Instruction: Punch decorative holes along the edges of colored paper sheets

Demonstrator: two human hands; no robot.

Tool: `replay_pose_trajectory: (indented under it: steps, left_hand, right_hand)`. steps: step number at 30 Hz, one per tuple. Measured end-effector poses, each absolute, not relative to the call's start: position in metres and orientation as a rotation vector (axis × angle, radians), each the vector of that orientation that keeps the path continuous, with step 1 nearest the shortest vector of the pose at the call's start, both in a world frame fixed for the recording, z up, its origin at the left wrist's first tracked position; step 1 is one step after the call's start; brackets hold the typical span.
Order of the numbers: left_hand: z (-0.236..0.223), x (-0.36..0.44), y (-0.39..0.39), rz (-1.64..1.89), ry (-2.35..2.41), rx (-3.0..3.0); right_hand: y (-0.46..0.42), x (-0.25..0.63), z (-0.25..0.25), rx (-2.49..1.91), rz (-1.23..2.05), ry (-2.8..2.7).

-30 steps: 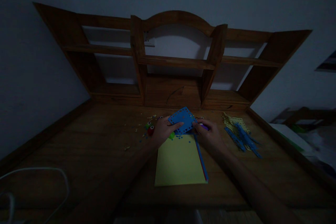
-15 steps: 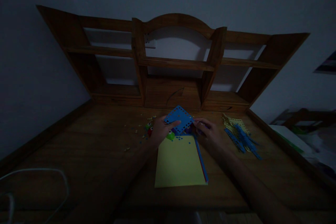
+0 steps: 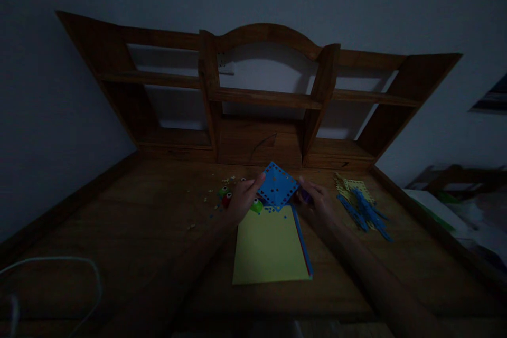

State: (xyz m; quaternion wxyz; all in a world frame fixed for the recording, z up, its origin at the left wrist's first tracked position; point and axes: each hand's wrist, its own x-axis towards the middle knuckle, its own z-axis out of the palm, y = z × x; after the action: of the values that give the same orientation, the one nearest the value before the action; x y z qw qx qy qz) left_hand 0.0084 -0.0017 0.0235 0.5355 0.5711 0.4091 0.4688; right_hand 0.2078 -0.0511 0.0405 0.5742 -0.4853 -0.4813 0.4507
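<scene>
**Blue sheet held up between two hands; light poor**

Head view. Clock directions are taken from the perforated blue sheet (image 3: 277, 186), tilted corner-up above the desk (image 3: 158, 253). From where I stand, the left hand (image 3: 242, 199) grips its edge at ten o'clock, thumb on the near face. The right hand (image 3: 320, 205) is curled about a purple piece (image 3: 306, 196), fingertips at the three-o'clock corner; whether they also pinch the sheet, I cannot tell.

A yellow sheet (image 3: 272, 248) lies at six o'clock. A green piece with an eye (image 3: 256, 206) sits at eight, a red piece (image 3: 226, 200) at nine. Cut strips (image 3: 363, 206) are heaped at three to four.

Recommendation, in my judgement: support the sheet close to its edge, since rows of holes likely weaken it; turn it without bending; hold fingertips clear of the holes; and improve the lighting.
</scene>
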Motion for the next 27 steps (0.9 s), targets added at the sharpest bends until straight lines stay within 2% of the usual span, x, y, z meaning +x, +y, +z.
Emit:
replay_pose_trajectory:
  steps: [13, 22, 27]
  left_hand:
    - [0.022, 0.013, -0.012, 1.030, 1.036, 1.622]
    - [0.032, 0.014, -0.014, 1.091, 0.922, 1.651]
    - [0.039, 0.010, -0.017, 1.206, 0.922, 1.610]
  right_hand:
    - [-0.046, 0.222, 0.045, -1.282, 1.020, -1.226]
    - [-0.043, 0.225, 0.047, -1.181, 1.076, -1.049]
    - [-0.036, 0.282, 0.071, -1.268, 0.781, -1.050]
